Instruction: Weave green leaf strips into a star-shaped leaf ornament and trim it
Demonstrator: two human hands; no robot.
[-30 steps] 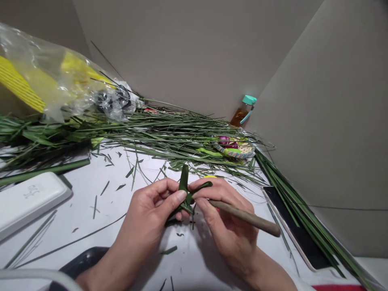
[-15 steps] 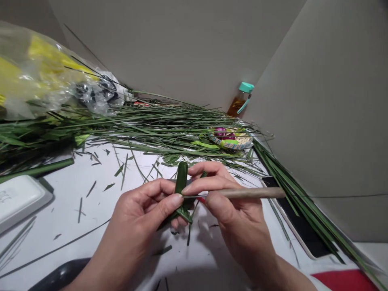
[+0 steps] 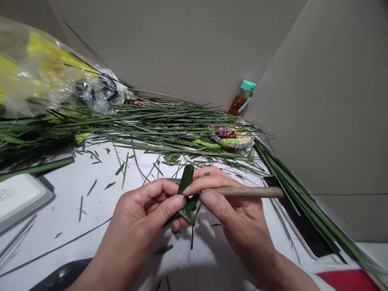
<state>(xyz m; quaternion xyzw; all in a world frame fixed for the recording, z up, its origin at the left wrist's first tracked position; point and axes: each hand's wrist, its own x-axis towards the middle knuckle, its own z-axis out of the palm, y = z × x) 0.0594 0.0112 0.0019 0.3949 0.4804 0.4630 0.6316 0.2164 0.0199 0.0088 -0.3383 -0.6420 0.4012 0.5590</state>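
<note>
My left hand (image 3: 148, 214) pinches a folded green leaf piece (image 3: 187, 180) between thumb and fingers, one flat strip standing up and a pointed fold (image 3: 188, 216) hanging below. My right hand (image 3: 239, 210) grips a thin tool by its wooden handle (image 3: 242, 192), which lies level and points left toward the leaf. Its working end is hidden behind my fingers and the leaf. The right fingertips also touch the upright strip. A grey metal blade tip (image 3: 172, 180) shows behind the leaf; what it belongs to is hidden.
Long green leaf strips (image 3: 157, 121) lie across the back, more (image 3: 291, 182) over a dark-screened phone (image 3: 303, 226) at right. A small woven basket (image 3: 235, 144) holds purple pieces. Behind stands a bottle (image 3: 241, 101); at left are a plastic bag (image 3: 45, 72) and white box (image 3: 22, 200).
The upright leaf strip has tilted to the right. The tool's thin metal shaft, visible before at the leaf, is now hidden, and a blade tip shows behind the strip.
</note>
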